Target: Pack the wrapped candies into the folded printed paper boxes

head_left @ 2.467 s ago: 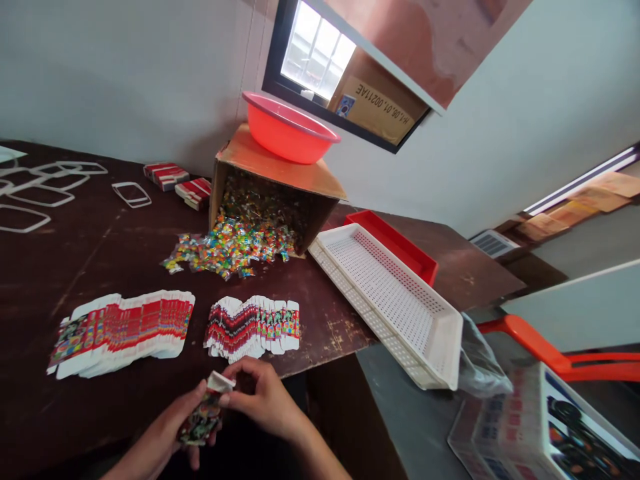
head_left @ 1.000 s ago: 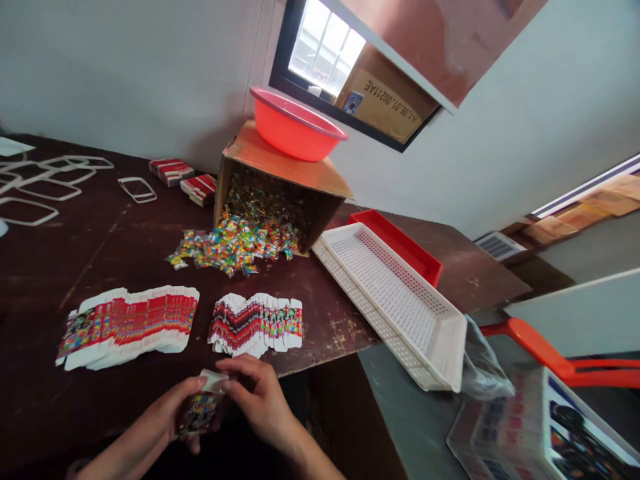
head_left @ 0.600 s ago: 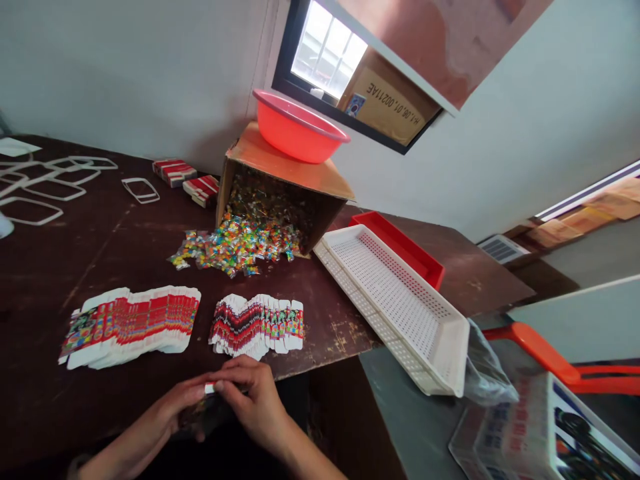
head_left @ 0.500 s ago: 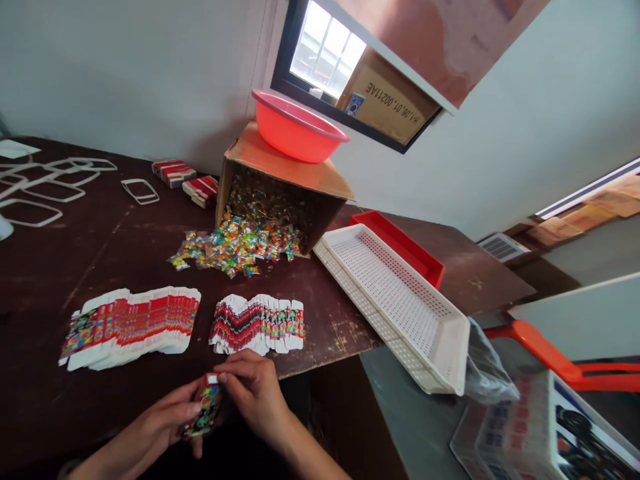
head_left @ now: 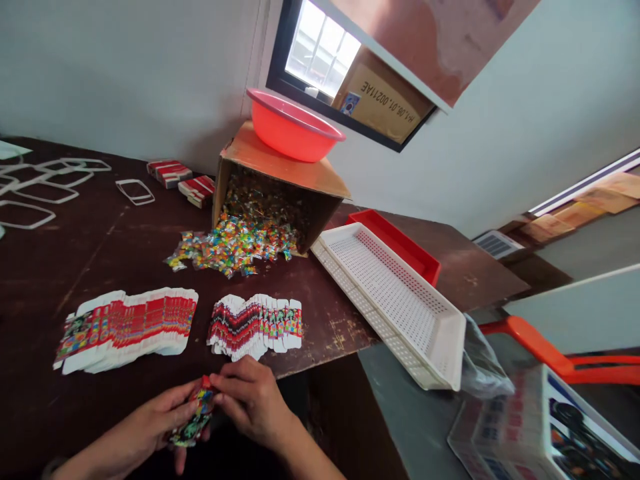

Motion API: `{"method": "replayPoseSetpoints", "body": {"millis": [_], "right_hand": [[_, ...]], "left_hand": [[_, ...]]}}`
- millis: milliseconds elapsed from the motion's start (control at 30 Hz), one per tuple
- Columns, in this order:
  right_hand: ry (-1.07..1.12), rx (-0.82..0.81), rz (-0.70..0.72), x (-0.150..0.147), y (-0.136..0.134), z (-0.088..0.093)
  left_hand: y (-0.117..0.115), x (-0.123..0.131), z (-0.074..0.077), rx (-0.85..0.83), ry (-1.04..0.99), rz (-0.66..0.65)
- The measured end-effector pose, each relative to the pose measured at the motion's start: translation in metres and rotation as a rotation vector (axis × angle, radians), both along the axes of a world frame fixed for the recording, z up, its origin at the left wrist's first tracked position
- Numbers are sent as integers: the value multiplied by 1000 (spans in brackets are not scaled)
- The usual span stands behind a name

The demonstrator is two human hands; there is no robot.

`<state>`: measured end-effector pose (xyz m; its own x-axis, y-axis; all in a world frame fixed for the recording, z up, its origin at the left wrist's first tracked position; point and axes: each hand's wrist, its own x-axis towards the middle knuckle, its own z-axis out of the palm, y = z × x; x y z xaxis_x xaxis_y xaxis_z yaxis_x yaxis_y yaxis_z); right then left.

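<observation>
**Both hands on a small carton at the table's near edge**

A dark wooden table [head_left: 100, 253] fills the left and middle of the view. At its back, a cardboard box [head_left: 280, 167] lies on its side with the open mouth facing the person. A white perforated tray [head_left: 395, 297] sits to the right of the box, slanting past the table's corner. It lies on a red tray [head_left: 400, 243], whose far edge shows behind it. A red plastic basin [head_left: 293, 130] rests on top of the box.

Two fanned stacks of flat printed cartons lie on the near part of the table. The longer stack [head_left: 125, 327] is on the left and the shorter stack [head_left: 255, 325] just beside it on the right. A heap of bright wrapped sweets [head_left: 230, 243] spills from the box mouth onto the table.

The person's hands meet at the table's near edge, below the shorter stack. The left hand [head_left: 140, 433] has its fingers curled around a small printed carton [head_left: 195, 417], cradling it from below. The right hand [head_left: 253, 400] pinches the carton's upper end between thumb and forefinger, with the other fingers folded in.
</observation>
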<state>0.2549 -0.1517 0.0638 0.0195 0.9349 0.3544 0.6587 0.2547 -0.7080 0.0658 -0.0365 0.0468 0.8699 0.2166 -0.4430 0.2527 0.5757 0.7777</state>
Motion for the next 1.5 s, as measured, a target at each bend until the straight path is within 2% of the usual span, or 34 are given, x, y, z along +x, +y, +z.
{"method": "replayPoseSetpoints", "body": {"millis": [100,200,300,400,467,500,600,700,767,867,933,1133,1233,1333,1433,1500], "right_hand": [[-51,-18,-3,-7,1,-4],[221,-77,-152,-9,-3,-4],[454,-175,-293,17,-34,15],[360,-366,-352,66,-86,42],[185,-460,-456,87,-112,51],[103,-455,-518,89,-117,50],[3,-232,-625,63,-98,37],[-1,56,-563,18,-55,27],[-24,186,-545,-5,-32,30],[-66,268,-538,-20,-16,41],[-99,298,-535,-24,-12,47],[-164,417,-576,-29,-10,50],[-193,422,-591,-32,-10,45],[-184,371,-596,-37,-12,41],[-139,249,-541,-31,-11,35],[-94,123,-484,-11,-9,25]], "left_hand": [[-7,5,1,-70,4,-9],[-18,15,4,-97,28,24],[-27,25,7,-36,35,1],[-28,32,4,88,23,-78],[-27,37,-1,184,24,-86],[-27,41,-2,236,31,-76],[-31,53,0,379,14,-28],[-37,59,17,474,-80,30],[-39,57,30,535,-76,119],[-38,47,45,628,4,268],[-37,39,51,670,16,318],[-37,34,66,708,-104,314],[-37,36,63,681,-99,322],[-40,35,52,497,-22,401],[-39,35,39,264,44,481],[-32,35,30,276,52,415]]}}
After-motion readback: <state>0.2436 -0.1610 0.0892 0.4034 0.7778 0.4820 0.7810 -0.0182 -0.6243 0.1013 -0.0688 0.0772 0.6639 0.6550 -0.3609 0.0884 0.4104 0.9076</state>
